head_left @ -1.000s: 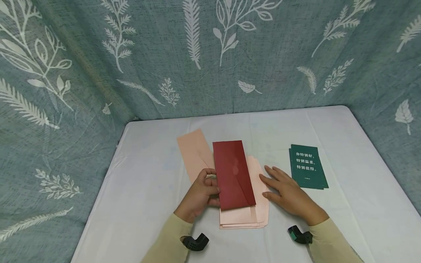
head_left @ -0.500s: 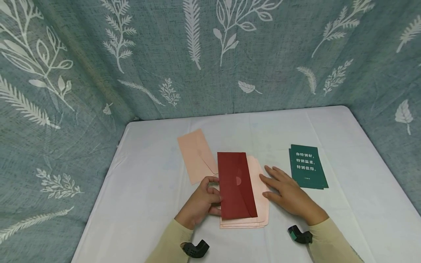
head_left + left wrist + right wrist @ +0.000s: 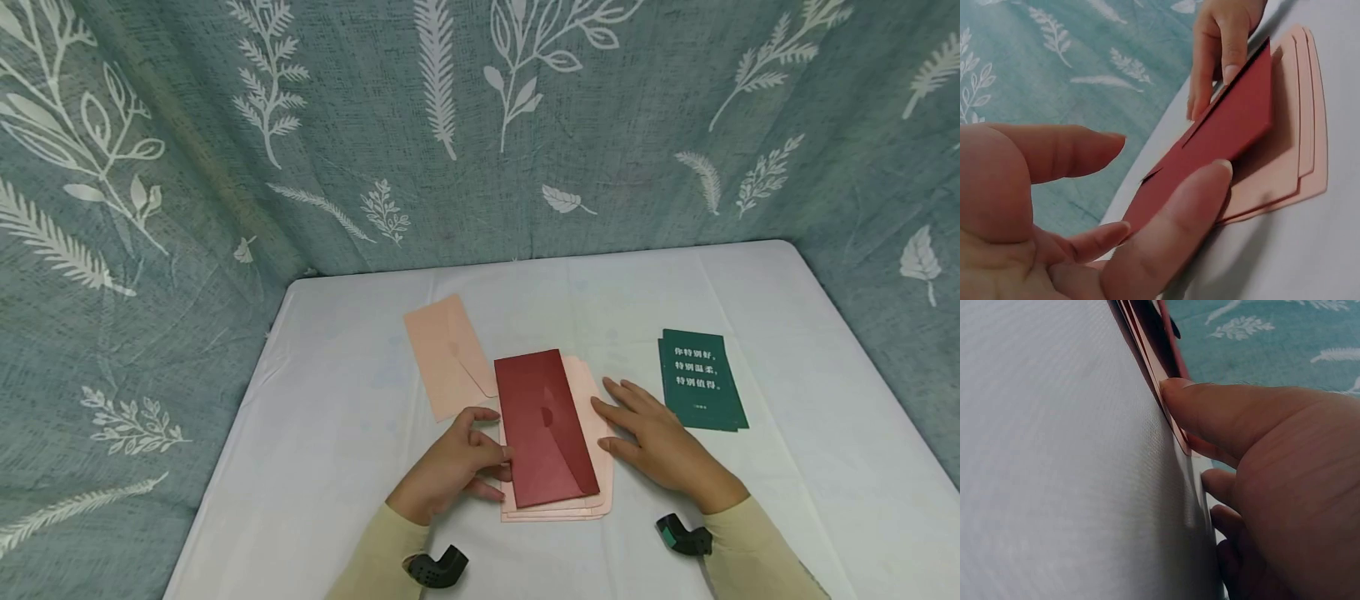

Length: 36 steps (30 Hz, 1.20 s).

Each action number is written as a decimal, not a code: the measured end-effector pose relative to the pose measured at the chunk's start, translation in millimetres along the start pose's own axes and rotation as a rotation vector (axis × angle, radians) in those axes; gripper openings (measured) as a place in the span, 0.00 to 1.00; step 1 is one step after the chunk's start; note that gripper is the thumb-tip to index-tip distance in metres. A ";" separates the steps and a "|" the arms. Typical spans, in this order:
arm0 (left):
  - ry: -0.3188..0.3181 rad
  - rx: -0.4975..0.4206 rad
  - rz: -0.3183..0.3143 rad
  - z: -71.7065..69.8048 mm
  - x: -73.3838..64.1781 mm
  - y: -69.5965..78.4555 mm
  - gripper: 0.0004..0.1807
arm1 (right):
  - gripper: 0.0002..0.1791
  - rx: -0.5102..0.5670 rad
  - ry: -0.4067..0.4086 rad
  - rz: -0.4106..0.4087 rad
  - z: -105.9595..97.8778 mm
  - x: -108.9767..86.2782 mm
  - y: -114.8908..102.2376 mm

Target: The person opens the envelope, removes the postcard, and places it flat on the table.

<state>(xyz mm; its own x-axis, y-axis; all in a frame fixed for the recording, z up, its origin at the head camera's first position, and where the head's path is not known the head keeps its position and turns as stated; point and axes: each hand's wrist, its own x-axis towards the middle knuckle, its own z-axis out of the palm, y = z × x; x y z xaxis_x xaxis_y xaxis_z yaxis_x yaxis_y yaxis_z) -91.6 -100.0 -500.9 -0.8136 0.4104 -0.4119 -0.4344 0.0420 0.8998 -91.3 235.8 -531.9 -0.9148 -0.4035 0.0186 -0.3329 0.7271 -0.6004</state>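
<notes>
A dark red envelope (image 3: pixel 545 429) with a rounded flap lies tilted over a stack of pale pink envelopes (image 3: pixel 592 450). My left hand (image 3: pixel 453 458) pinches the red envelope by its left edge, thumb over the top. In the left wrist view the red envelope (image 3: pixel 1235 119) slants above the pink stack (image 3: pixel 1304 119), with a gap beneath one side. My right hand (image 3: pixel 660 437) rests on the table with fingers spread, fingertips at the stack's right edge. The right wrist view shows the thumb of my right hand (image 3: pixel 1272 444) against the edges of the pink stack (image 3: pixel 1154 369).
One pink envelope (image 3: pixel 450 354) lies flap up at the left, behind my left hand. Green cards (image 3: pixel 701 379) with white lettering are piled at the right, behind my right hand. A white cloth covers the table (image 3: pixel 337 375); a leaf-patterned green curtain (image 3: pixel 480 200) hangs behind.
The red envelope has come down toward me and a little right over the pink stack, now turned slightly. My left hand has moved with it; my right hand has stayed in place.
</notes>
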 end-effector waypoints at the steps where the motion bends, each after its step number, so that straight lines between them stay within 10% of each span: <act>1: 0.014 0.032 0.006 0.1 -1.0 1.0 0.36 | 0.34 -0.001 0.001 0.000 0.2 0.2 0.3; 17: 0.238 0.665 0.420 0.1 7.9 2.6 0.24 | 0.34 -0.003 -0.003 -0.004 0.9 1.2 2.2; 24: 0.101 1.061 0.454 -2.5 16.7 -4.8 0.47 | 0.34 -0.005 0.000 -0.005 0.3 1.2 1.7; 36: -0.108 1.204 0.401 -7.5 22.4 -14.2 0.58 | 0.34 -0.008 -0.004 0.002 1.3 1.2 2.5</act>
<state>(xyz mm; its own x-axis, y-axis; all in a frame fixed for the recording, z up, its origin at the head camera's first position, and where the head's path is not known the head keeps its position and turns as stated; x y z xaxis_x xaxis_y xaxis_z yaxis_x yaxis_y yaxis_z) -106.5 -98.3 -524.0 -0.7460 0.6553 -0.1187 0.5038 0.6719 0.5428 -92.9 236.5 -534.4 -0.9147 -0.4040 0.0138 -0.3326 0.7327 -0.5937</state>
